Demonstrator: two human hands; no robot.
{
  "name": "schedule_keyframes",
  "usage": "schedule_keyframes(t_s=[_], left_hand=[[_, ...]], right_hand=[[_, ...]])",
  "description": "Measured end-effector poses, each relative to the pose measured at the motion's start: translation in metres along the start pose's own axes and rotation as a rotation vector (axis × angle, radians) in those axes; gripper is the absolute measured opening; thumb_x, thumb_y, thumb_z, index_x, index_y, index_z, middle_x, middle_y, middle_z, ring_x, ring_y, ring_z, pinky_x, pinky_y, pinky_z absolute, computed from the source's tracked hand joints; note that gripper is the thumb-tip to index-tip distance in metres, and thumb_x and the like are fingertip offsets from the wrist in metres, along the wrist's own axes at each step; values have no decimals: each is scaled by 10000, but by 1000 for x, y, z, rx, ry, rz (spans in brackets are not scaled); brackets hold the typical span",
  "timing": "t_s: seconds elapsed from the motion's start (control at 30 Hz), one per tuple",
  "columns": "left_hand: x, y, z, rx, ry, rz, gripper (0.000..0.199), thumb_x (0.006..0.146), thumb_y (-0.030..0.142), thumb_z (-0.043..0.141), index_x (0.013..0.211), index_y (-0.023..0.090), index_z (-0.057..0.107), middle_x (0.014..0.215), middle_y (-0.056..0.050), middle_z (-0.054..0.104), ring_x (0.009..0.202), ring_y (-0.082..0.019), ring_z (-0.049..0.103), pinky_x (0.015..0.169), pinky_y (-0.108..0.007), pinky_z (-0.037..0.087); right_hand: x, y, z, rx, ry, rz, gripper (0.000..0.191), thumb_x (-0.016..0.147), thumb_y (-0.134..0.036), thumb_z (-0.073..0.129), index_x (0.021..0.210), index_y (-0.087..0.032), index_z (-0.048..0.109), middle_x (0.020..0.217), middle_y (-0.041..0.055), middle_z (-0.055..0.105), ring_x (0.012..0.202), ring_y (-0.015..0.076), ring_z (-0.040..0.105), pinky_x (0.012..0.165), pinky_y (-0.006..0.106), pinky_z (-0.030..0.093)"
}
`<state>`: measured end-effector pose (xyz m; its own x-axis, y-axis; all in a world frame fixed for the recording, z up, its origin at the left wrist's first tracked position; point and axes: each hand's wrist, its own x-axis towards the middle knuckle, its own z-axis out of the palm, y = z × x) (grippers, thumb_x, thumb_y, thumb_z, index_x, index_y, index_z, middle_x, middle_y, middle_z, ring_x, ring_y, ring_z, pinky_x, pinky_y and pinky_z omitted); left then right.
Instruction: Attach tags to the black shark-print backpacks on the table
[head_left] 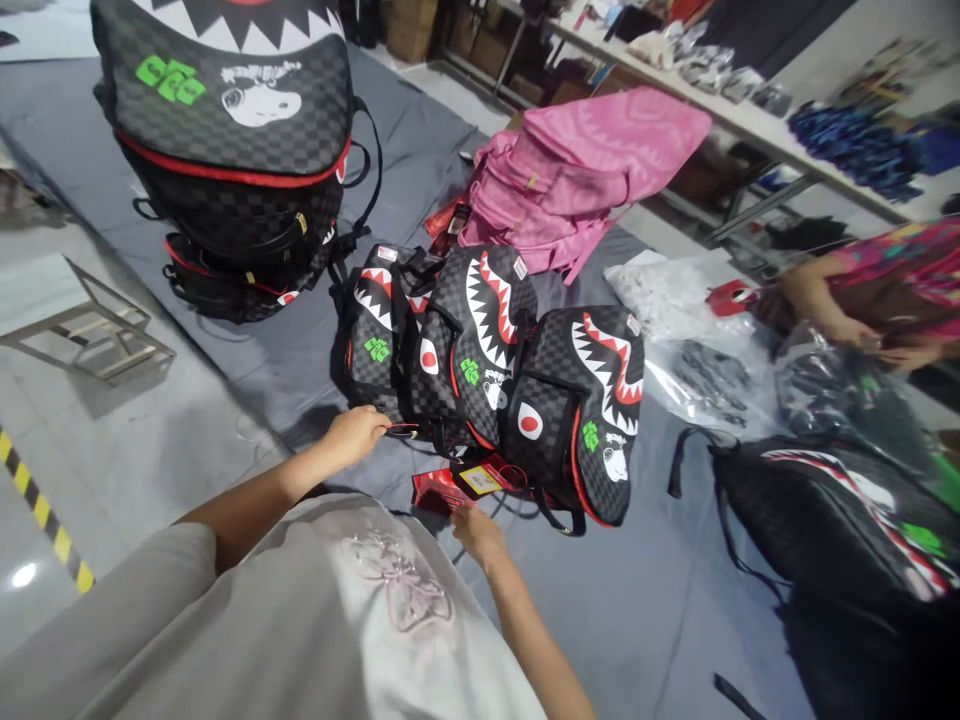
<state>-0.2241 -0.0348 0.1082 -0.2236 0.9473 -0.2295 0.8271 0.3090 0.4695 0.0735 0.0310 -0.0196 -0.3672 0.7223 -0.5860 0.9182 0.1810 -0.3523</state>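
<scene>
Three black checkered backpacks with shark-mouth prints stand close together on the grey cloth: a left backpack (371, 335), a middle backpack (471, 330) and a right backpack (581, 395). My left hand (356, 436) is closed in a pinch on a thin black strap with a red edge (403, 431), at the near side of the left backpack. Below the middle backpack, my right hand (478, 534) is closed on the lower edge of a red tag (441, 492). Beside it lies another red tag with a yellow-framed label (480, 480), against the backpacks' near side.
A tall stack of black checkered backpacks (232, 150) stands at the far left, with pink backpacks (547, 180) behind the three. Clear plastic bags (697, 370) and more black backpacks (832, 510) lie right, near another person's hands (862, 335). A metal-framed stool (82, 315) stands left.
</scene>
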Motion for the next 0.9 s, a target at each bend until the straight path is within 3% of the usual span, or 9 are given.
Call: schedule_keyframes(t_s=[0.2, 0.27, 0.33, 0.4, 0.5, 0.6, 0.7, 0.9], left_hand=[[15, 2, 8, 106, 44, 71, 324, 956, 222, 461, 1126, 283, 730, 1037, -36, 682, 952, -183, 660, 730, -254, 461], [21, 5, 12, 128, 41, 101, 327, 960, 230, 451, 1130, 279, 726, 1029, -41, 675, 932, -183, 657, 715, -257, 454], [26, 9, 15, 155, 34, 130, 334, 964, 232, 433, 1122, 268, 724, 1021, -50, 667, 905, -187, 656, 701, -265, 447], [30, 12, 18, 185, 27, 145, 345, 967, 227, 405, 1093, 245, 727, 1002, -63, 659, 868, -197, 656, 685, -280, 442], [34, 15, 21, 221, 13, 147, 352, 957, 197, 384, 1042, 207, 725, 980, -84, 650, 827, -213, 656, 670, -301, 444], [36, 16, 23, 234, 2, 161, 344, 936, 162, 393, 1049, 198, 715, 997, -98, 646, 848, -225, 658, 698, -316, 463], [40, 21, 25, 240, 5, 212, 345, 928, 152, 394, 1036, 188, 719, 979, -108, 651, 834, -235, 666, 693, -327, 477], [70, 26, 30, 241, 17, 374, 234, 897, 238, 514, 936, 219, 745, 880, -77, 669, 748, -220, 675, 619, -292, 474]], right_hand=[[-7, -15, -1, 108, 30, -3, 251, 739, -70, 521, 820, -196, 723, 807, 95, 726, 818, 247, 686, 723, 318, 474], [-10, -28, -6, 196, 72, -72, 357, 809, -107, 437, 1038, -195, 696, 863, 70, 733, 805, 205, 684, 720, 287, 495], [-10, -46, -16, 310, 171, -167, 486, 856, -133, 348, 1287, -186, 566, 944, 52, 732, 805, 172, 678, 748, 273, 509], [-5, -67, -29, 454, 301, -282, 533, 863, -172, 343, 1382, -178, 462, 948, 42, 727, 759, 167, 667, 750, 282, 513], [7, -94, -42, 615, 396, -390, 500, 829, -213, 406, 1323, -175, 473, 846, 24, 714, 642, 174, 641, 674, 295, 506], [14, -109, -44, 745, 353, -397, 391, 833, -258, 423, 1214, -186, 476, 797, 14, 690, 591, 172, 631, 620, 289, 501], [14, -113, -42, 835, 346, -452, 301, 854, -311, 401, 1123, -194, 468, 754, 9, 658, 548, 171, 612, 569, 284, 499], [32, -107, -42, 700, 430, -424, 351, 829, -333, 402, 1128, -182, 508, 749, 22, 661, 589, 187, 619, 555, 278, 479]])
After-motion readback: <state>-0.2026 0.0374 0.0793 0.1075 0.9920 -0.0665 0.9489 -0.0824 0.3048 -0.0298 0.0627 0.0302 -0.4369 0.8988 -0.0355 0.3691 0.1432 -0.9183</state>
